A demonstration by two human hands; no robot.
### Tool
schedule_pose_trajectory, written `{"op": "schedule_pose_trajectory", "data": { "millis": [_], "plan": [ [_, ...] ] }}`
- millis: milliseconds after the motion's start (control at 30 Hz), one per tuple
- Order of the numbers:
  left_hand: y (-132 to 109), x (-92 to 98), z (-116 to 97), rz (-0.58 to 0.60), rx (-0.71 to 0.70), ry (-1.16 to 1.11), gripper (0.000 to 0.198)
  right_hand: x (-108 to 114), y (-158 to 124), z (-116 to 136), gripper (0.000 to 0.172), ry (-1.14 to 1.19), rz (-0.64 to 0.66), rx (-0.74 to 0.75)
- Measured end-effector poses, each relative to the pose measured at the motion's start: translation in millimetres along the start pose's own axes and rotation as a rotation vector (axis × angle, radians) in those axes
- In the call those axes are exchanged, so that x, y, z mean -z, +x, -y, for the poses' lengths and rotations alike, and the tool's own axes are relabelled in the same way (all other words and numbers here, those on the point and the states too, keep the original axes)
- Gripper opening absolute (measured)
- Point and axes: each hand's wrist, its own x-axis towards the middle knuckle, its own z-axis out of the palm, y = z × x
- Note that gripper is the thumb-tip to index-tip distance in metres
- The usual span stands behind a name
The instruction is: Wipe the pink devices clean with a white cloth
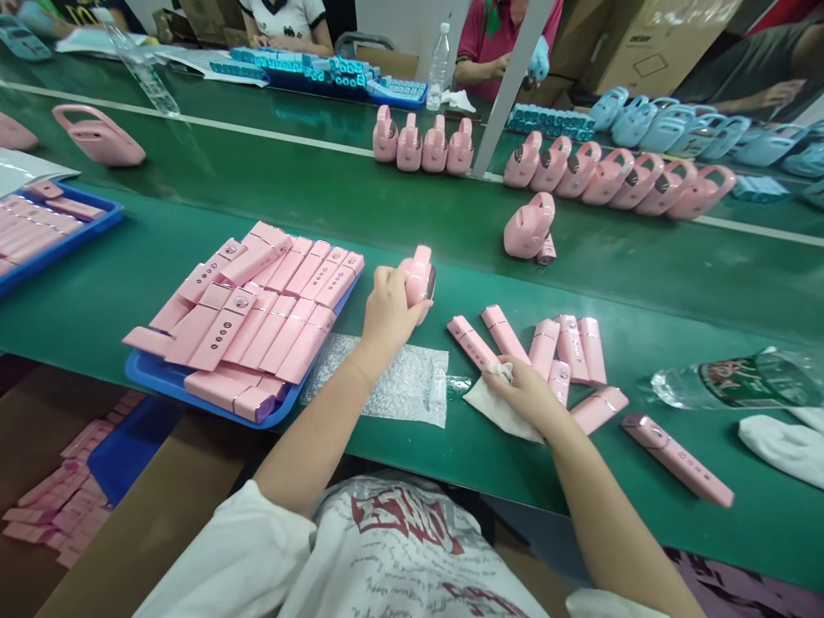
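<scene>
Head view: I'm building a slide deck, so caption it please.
Left hand holding a pink handled device, right hand a white cloth, beside pink bars.

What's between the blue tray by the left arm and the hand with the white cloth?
In the head view, bubble wrap lies on the green table between the blue tray and the right hand. The left forearm crosses above it.

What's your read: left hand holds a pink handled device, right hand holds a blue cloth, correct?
Not quite: the cloth is white, not blue, as the head view shows. The left hand does hold a pink handled device, and the right hand holds the cloth.
</scene>
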Motion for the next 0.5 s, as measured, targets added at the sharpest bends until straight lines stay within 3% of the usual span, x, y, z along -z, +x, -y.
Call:
{"op": "schedule_pose_trajectory", "data": {
  "millis": [267,500],
  "plan": [
    [119,-46.9,-15,-0.042,-0.005,0.143,0.049,-1,-2,13,0.034,0.021,-0.012,0.004],
    [194,-48.2,8,-0.094,0.089,0.232,0.052,0,14,41,0.031,-0.223,-0.039,0.014]
  ]
}}
